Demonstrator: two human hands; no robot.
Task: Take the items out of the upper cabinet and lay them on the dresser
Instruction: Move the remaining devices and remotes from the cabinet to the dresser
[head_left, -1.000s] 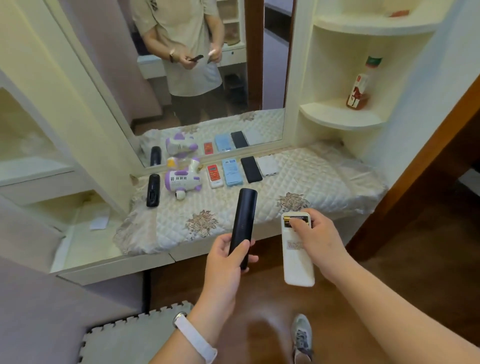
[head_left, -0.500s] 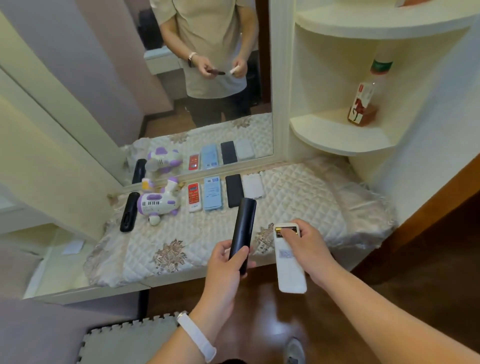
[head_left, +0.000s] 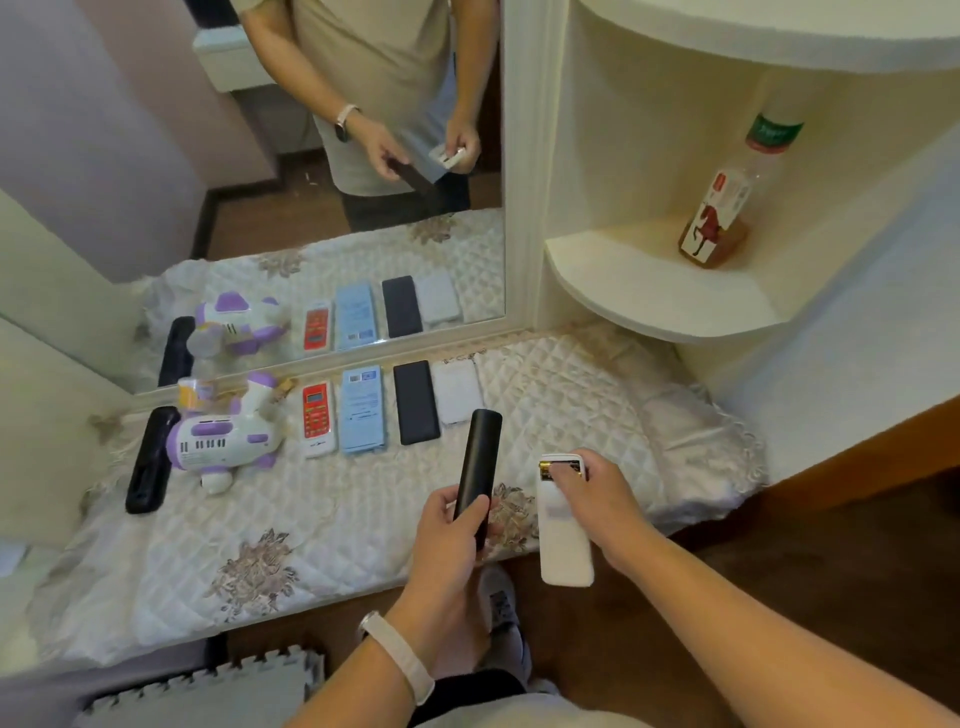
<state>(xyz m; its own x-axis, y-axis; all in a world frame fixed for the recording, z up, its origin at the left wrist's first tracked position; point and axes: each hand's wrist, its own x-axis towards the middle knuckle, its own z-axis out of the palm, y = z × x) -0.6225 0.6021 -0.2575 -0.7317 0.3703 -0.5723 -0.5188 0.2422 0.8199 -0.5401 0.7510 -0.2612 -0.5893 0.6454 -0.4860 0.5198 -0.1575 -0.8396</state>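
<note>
No legible text; blue card (head_left: 362, 410), bottle label (head_left: 719, 218) blurred

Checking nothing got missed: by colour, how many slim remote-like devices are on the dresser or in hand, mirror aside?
Black: 3, black remote, black slab, held black remote
White: 2, white slab, held white remote
Red: 1, red remote
Light blue: 1, blue device
Total: 7

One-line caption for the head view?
Left hand grips a black remote, right hand a white remote, at the quilt-covered dresser.

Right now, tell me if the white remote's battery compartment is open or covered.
Open: a gold-and-black battery lies bare at the far end of the white remote.
</note>
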